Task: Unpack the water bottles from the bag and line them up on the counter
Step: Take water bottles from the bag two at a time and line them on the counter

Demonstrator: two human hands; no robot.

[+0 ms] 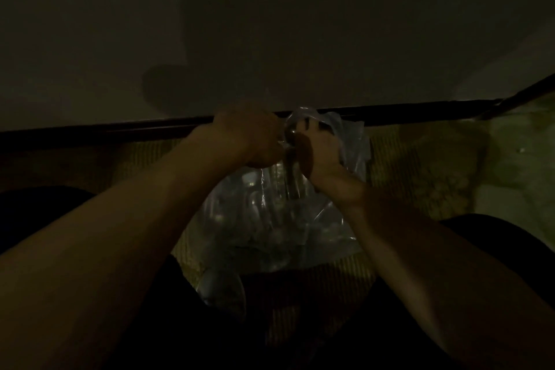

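The clear crinkly plastic bag point(300, 219) sits dead centre on the woven ribbed mat point(405, 165). Both hands meet at its top, around 12 o'clock: left hand point(255, 138) at 11, right hand point(318, 153) at 1. The long dark rail point(120, 129) runs behind them.

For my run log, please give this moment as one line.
scene: dim | left hand: grips bag top | right hand: grips bag top | clear plastic bag: on woven mat, unopened | bottles: none out
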